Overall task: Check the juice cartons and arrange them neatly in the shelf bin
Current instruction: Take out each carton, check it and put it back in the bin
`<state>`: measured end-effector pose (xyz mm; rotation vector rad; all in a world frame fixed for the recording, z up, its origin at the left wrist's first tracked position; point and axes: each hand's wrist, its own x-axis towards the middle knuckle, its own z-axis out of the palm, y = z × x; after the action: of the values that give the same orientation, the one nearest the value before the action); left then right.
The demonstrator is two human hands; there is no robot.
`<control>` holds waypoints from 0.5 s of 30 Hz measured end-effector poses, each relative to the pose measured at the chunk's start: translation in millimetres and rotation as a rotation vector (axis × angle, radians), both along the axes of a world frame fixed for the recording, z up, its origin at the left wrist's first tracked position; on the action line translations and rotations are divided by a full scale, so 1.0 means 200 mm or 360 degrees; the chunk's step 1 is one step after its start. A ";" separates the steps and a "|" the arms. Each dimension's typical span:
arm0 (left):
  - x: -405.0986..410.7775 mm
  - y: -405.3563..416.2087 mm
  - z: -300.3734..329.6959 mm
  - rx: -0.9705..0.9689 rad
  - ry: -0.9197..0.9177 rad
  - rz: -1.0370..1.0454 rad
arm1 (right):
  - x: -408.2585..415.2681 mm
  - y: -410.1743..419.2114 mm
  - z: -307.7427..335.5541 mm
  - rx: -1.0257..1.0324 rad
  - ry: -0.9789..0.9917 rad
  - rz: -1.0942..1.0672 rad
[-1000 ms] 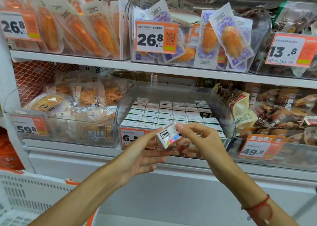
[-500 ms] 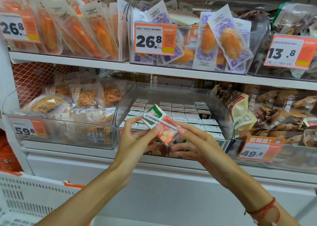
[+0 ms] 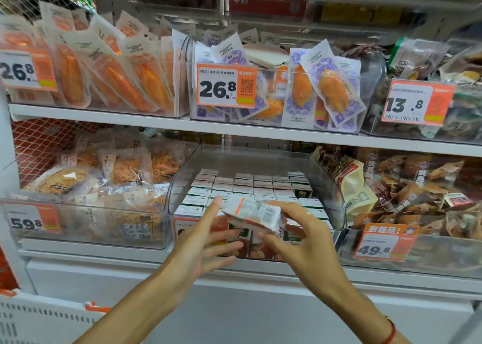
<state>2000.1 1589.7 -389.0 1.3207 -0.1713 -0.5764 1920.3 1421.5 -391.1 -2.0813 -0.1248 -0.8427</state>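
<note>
Clear plastic makes the shelf bin (image 3: 180, 187), full of juice cartons (image 3: 250, 184) in rows. My left hand (image 3: 200, 242) is in front, its fingers straight and apart. Just right, my right hand (image 3: 294, 229) pinches one blurry carton (image 3: 254, 214), tilted, over the bin's front.

Pretty clearly a grocery store, chilled section – white shelves (image 3: 234, 129) stacked with clear plastic bins (image 3: 336, 187) full of packaged food, and every bin has an orange price tag clipped on the front, like the 26.8 tag (image 3: 226, 86) with a QR code, plus 13.8 (image 3: 417, 103) and 49.8 (image 3: 383, 243) ones. You've got sealed vacuum packs of orange meat (image 3: 117, 75) up top, bagged snacks (image 3: 417, 187) on the right, and rows of identical little cartons (image 3: 250, 184) lined up in the middle bin – a white shopping basket (image 3: 39, 320) sits at the lower left too.
</note>
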 end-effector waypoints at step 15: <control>0.14 -0.07 0.06 -0.0422 0.0405 -0.0138 | -0.02 -0.19 0.05 -0.0412 0.0082 0.0061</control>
<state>2028.9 1576.5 -376.4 0.9776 -0.0916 -0.7623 1915.8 1382.6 -381.3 -2.3325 -0.2572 -0.7825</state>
